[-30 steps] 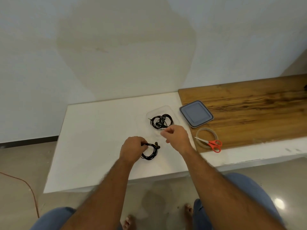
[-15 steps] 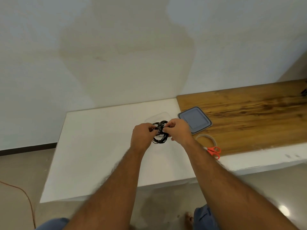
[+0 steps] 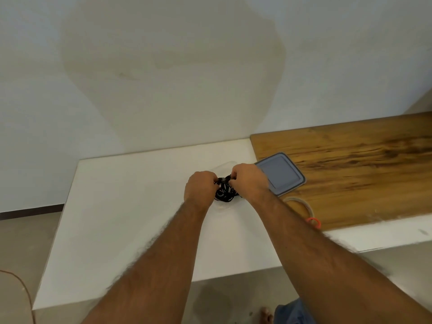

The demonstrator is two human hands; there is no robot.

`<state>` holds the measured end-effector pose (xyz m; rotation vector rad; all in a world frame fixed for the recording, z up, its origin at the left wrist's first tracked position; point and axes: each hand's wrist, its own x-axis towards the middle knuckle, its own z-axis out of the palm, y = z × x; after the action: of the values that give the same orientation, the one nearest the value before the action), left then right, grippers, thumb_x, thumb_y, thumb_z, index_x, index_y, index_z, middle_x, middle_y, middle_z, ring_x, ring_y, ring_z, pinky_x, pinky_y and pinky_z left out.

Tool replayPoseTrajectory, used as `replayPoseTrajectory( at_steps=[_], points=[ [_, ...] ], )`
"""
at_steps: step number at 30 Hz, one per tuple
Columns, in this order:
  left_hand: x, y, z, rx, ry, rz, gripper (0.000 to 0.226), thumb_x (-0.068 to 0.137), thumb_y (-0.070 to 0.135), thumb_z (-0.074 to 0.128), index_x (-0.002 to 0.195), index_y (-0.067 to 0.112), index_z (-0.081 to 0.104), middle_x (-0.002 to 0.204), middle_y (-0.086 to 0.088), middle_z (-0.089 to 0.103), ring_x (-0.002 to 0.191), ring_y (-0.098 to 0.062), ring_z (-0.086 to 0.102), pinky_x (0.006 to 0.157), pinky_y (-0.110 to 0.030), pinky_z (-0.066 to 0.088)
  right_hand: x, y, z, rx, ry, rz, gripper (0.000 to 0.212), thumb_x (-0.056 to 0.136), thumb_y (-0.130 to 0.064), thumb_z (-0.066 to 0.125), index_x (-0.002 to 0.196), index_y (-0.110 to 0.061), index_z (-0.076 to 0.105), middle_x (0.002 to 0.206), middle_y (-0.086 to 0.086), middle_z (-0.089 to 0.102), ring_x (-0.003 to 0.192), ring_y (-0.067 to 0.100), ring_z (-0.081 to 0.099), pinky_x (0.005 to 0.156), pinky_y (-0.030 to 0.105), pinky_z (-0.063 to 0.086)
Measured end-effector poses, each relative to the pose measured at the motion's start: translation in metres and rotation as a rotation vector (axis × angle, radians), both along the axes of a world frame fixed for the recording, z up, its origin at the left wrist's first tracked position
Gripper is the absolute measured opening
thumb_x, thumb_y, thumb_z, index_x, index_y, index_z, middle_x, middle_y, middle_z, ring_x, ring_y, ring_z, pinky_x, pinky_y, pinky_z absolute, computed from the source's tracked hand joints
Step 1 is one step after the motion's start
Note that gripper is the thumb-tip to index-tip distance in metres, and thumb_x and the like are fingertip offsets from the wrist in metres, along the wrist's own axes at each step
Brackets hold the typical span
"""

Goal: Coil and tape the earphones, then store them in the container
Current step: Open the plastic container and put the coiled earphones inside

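Your left hand [image 3: 201, 188] & right hand [image 3: 249, 182] both pinch the coiled earphones [image 3: 225, 194], held low over the clear container [image 3: 223, 165] (lid [image 3: 280, 174] off) prob. so they drop straight in.

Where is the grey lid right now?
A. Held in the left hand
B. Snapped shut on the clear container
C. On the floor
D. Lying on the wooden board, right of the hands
D: the grey lid lies flat on the wooden board, just past the right hand, while both hands pinch the black earphones.
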<state>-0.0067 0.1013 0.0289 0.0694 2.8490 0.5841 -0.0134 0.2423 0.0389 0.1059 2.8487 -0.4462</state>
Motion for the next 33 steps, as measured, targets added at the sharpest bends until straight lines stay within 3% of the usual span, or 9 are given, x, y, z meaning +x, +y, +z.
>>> replayPoseTrajectory(
  at_steps=[5, 9, 12, 14, 16, 20, 26, 31, 33],
  points=[
    [0.001, 0.000, -0.005, -0.131, -0.029, -0.051, 0.016, 0.088, 0.015, 0.057, 0.073, 0.014, 0.063, 0.071, -0.003, 0.057, 0.069, -0.022, 0.054, 0.057, -0.027, 0.037, 0.006, -0.005, -0.010, 0.129, 0.002, 0.100, 0.017, 0.085, -0.023, 0.063, 0.099, -0.017, 0.070, 0.091, 0.003, 0.069, 0.081, 0.021, 0.064, 0.062, 0.028, 0.051],
    [0.003, 0.000, -0.006, -0.178, -0.025, -0.086, 0.016, 0.089, 0.015, 0.055, 0.086, 0.012, 0.071, 0.081, -0.004, 0.063, 0.074, -0.021, 0.056, 0.060, -0.028, 0.040, 0.006, 0.001, -0.006, 0.023, 0.020, 0.063, 0.019, 0.088, -0.026, 0.061, 0.103, -0.018, 0.071, 0.098, 0.002, 0.069, 0.088, 0.019, 0.063, 0.066, 0.028, 0.050],
    [0.006, -0.001, -0.004, -0.160, -0.028, -0.099, 0.015, 0.090, 0.015, 0.056, 0.094, 0.013, 0.071, 0.089, -0.004, 0.065, 0.084, -0.022, 0.061, 0.063, -0.029, 0.041, 0.006, 0.017, 0.001, -0.040, 0.067, -0.042, 0.018, 0.091, -0.029, 0.059, 0.103, -0.020, 0.069, 0.101, -0.001, 0.067, 0.094, 0.019, 0.063, 0.069, 0.028, 0.049],
    [0.007, -0.002, -0.003, -0.092, 0.021, -0.066, 0.012, 0.090, 0.016, 0.059, 0.097, 0.012, 0.066, 0.097, -0.007, 0.063, 0.094, -0.027, 0.063, 0.066, -0.031, 0.045, 0.004, 0.040, 0.002, -0.029, 0.098, -0.140, 0.017, 0.093, -0.025, 0.054, 0.098, -0.019, 0.069, 0.097, 0.002, 0.066, 0.090, 0.021, 0.062, 0.063, 0.028, 0.047],
    [0.010, -0.002, 0.000, -0.040, 0.056, -0.016, 0.025, 0.091, 0.019, 0.060, 0.114, 0.011, 0.063, 0.109, -0.009, 0.063, 0.101, -0.028, 0.062, 0.076, -0.035, 0.050, 0.004, 0.072, -0.001, 0.041, 0.086, -0.242, 0.020, 0.094, -0.016, 0.047, 0.093, -0.017, 0.067, 0.094, 0.009, 0.065, 0.084, 0.025, 0.062, 0.059, 0.028, 0.049],
    [0.015, -0.002, 0.003, 0.028, 0.075, 0.042, 0.035, 0.093, 0.022, 0.058, 0.128, 0.016, 0.060, 0.116, -0.009, 0.063, 0.106, -0.026, 0.062, 0.083, -0.037, 0.052, 0.012, 0.128, -0.013, 0.139, 0.125, -0.435, 0.021, 0.093, -0.020, 0.056, 0.109, -0.010, 0.065, 0.106, 0.013, 0.066, 0.094, 0.029, 0.065, 0.076, 0.039, 0.057],
    [0.027, -0.007, 0.000, 0.146, 0.098, 0.193, 0.025, 0.093, 0.029, 0.059, 0.113, 0.017, 0.066, 0.098, -0.003, 0.068, 0.089, -0.020, 0.064, 0.073, -0.030, 0.048, 0.014, 0.148, -0.023, 0.119, 0.004, -0.556, 0.042, 0.087, -0.040, 0.067, 0.108, -0.005, 0.063, 0.106, 0.016, 0.065, 0.097, 0.033, 0.062, 0.079, 0.041, 0.056],
    [0.037, -0.011, -0.001, 0.190, 0.067, 0.236, 0.022, 0.092, 0.027, 0.061, 0.110, 0.017, 0.067, 0.090, -0.002, 0.071, 0.077, -0.015, 0.060, 0.067, -0.025, 0.041, 0.015, 0.145, -0.026, 0.006, -0.044, -0.621, 0.033, 0.088, -0.032, 0.068, 0.099, -0.001, 0.065, 0.099, 0.016, 0.067, 0.089, 0.029, 0.064, 0.071, 0.033, 0.052],
    [0.039, -0.011, 0.001, 0.194, 0.073, 0.241, 0.021, 0.092, 0.026, 0.060, 0.111, 0.017, 0.067, 0.089, -0.002, 0.071, 0.075, -0.014, 0.059, 0.066, -0.024, 0.041, 0.013, 0.145, -0.021, -0.053, -0.054, -0.643, 0.028, 0.090, -0.030, 0.066, 0.090, -0.002, 0.064, 0.085, 0.012, 0.064, 0.072, 0.021, 0.058, 0.063, 0.029, 0.045]
  ],
)
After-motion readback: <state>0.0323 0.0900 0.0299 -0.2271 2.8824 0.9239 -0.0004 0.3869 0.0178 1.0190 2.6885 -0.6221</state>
